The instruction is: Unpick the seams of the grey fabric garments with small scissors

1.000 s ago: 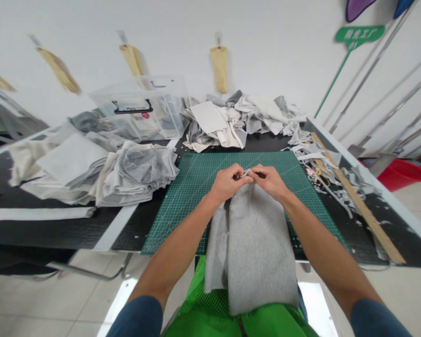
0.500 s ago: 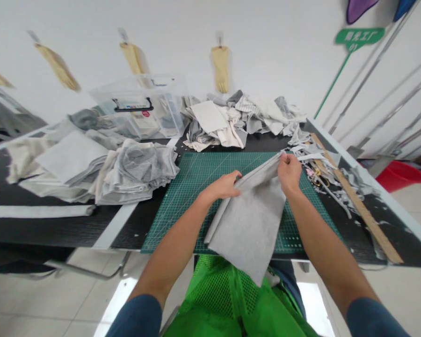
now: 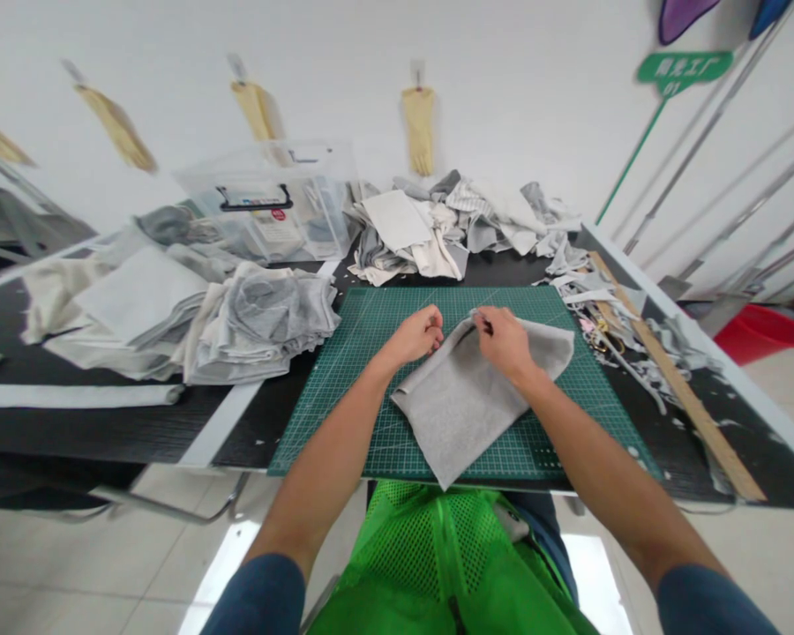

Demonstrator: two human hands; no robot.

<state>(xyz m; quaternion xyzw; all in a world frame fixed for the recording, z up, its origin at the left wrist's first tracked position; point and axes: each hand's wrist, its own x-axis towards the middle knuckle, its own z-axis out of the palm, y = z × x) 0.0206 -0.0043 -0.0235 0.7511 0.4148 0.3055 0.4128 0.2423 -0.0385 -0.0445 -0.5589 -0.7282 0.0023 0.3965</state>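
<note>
A grey piece of cloth (image 3: 463, 414) lies on a green cutting mat (image 3: 334, 397), with a folded strip along its upper left edge. My right hand (image 3: 506, 344) pinches the cloth near the top of that edge, raising it a little. The cloth's right part spreads out beyond this hand. Just left of the folded edge is my left hand (image 3: 418, 337), its fingers curled in; I see nothing held in it. Whether its fingertips touch the cloth is hard to see.
Stacked cloth pieces (image 3: 258, 322) lie on the left, near a rolled white length (image 3: 72, 396). Behind stand a clear plastic box (image 3: 271, 207) and a heap of scraps (image 3: 403, 225). Scissors (image 3: 605, 339), cut strips and a wooden ruler (image 3: 692, 397) are on the right.
My right hand has moved left along the cloth's edge, and the cloth has turned and come down flatter on the mat. My left hand has gone from open on the cloth to curled beside it.
</note>
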